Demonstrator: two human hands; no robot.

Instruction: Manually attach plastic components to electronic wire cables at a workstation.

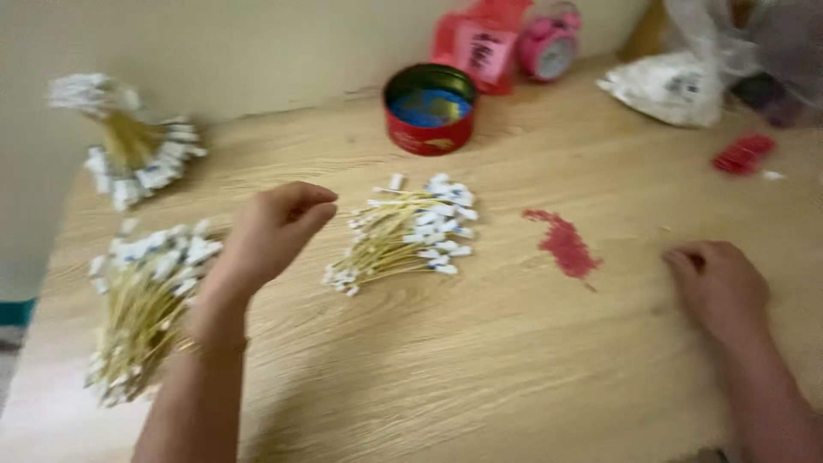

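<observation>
- Left hand [273, 230], fingers loosely curled and empty, hovers just left of the mid-table pile of thin yellow sticks with white paper tags [407, 231] — light, brittle; pinch mid-stem.
- Right hand [720, 287], fingers curled, rests on the wooden table [480, 360], near right.

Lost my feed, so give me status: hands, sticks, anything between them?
Left hand loosely curled, empty, beside middle stick pile. Right hand knuckles down on table. Red smear between.

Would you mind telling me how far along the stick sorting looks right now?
Done: two bundles lie at the table's left edge. In hand: nothing; the left hand hovers curled beside the loose pile, the right hand rests on the table. Left: that pile, and the red bits beside it.
</observation>
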